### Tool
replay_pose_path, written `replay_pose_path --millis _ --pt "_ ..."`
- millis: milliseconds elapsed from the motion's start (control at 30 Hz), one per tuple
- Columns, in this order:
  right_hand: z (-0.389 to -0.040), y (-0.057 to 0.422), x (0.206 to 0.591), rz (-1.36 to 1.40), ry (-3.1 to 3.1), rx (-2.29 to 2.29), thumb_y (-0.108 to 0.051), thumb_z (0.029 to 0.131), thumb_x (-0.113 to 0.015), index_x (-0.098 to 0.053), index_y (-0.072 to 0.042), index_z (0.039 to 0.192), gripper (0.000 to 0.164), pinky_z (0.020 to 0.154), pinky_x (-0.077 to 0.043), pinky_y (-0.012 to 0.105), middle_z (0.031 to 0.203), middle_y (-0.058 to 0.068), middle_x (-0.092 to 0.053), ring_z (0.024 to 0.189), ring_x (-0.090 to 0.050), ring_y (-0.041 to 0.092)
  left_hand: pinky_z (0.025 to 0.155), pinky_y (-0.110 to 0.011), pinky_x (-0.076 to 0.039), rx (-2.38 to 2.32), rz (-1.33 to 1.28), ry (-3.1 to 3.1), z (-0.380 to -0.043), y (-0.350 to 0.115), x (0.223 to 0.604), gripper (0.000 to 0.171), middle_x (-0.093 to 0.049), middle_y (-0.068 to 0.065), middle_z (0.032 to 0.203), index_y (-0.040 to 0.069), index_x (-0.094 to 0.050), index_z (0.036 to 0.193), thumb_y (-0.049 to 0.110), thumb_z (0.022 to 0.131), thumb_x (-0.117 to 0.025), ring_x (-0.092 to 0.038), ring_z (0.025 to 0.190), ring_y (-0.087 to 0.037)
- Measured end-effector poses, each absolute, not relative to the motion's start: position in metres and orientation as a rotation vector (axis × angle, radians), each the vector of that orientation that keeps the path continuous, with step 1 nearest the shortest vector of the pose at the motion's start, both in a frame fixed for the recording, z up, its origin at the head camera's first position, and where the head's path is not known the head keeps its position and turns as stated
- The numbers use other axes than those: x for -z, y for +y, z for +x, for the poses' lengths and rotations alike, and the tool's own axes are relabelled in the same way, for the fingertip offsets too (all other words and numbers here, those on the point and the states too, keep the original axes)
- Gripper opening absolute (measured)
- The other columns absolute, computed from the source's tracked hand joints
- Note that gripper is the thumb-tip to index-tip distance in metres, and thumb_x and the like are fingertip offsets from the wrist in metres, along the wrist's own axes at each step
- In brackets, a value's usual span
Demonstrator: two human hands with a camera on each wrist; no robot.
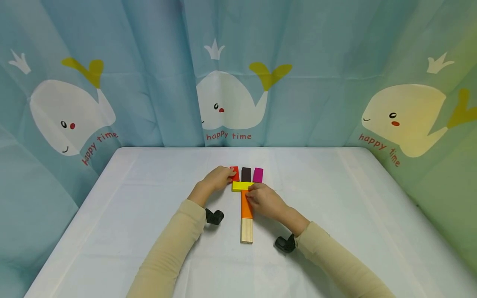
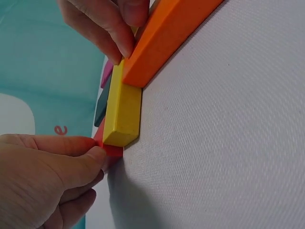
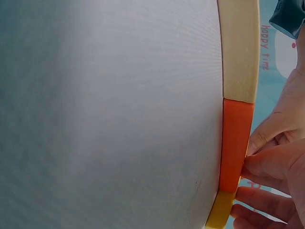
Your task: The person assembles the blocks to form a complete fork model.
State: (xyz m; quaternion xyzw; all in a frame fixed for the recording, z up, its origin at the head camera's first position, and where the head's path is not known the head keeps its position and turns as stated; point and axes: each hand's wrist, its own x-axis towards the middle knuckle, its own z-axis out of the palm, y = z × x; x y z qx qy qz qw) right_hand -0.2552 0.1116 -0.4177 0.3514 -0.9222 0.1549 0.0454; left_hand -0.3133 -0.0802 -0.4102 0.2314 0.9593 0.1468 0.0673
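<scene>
My left hand pinches the red block, which stands against the yellow block at its far left end. In the left wrist view, the thumb and forefinger meet at the red block's edge. My right hand touches the joint between the yellow block and the orange block. In the right wrist view, that hand's thumb rests on the orange block and other fingers reach the yellow one. A dark block and a magenta block stand beyond the yellow block.
A plain wood block lies end to end with the orange one, nearer to me. White cloth covers the table. A blue curtain with whales hangs behind it. Black wrist cameras jut from both sleeves.
</scene>
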Motion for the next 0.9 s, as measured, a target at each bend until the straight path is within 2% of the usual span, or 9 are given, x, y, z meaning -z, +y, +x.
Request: replay_pose_path --millis 300,667,900 --pt "-0.253 0.1129 0.417 1.067 -2.814 -0.467 -0.008 0.082 -0.067 -0.072 0.001 0.097 0.018 0.086 -0.048 0.035 0.1 0.012 -0.064 0.094 -0.057 0.024 0.096 -0.033 -0.04 -0.474 0.76 2.895 -0.3132 -0.0802 0.412 0.032 -0.057 -0.01 0.122 0.004 -0.058 0.123 0.008 0.091 -0.056 -0.055 0.109 -0.023" --pt "-0.2522 0.114 0.4174 1.063 -2.815 -0.462 -0.008 0.082 -0.067 -0.072 0.001 0.097 0.018 0.086 -0.048 0.035 0.1 0.012 -0.064 0.094 -0.057 0.024 0.099 -0.034 -0.037 -0.447 0.743 2.891 -0.3126 -0.0784 0.4124 0.034 -0.05 -0.009 0.13 0.004 -0.055 0.126 0.01 0.092 -0.056 -0.049 0.118 -0.024" --pt "-0.2518 0.1134 0.4159 1.054 -2.828 -0.459 -0.009 0.082 -0.068 -0.072 0.0 0.097 0.018 0.086 -0.048 0.034 0.1 0.012 -0.064 0.094 -0.057 0.023 0.099 -0.034 -0.037 -0.4 0.718 2.892 -0.3113 -0.0765 0.4087 0.034 -0.052 -0.009 0.128 0.005 -0.056 0.126 0.011 0.092 -0.055 -0.05 0.116 -0.023"
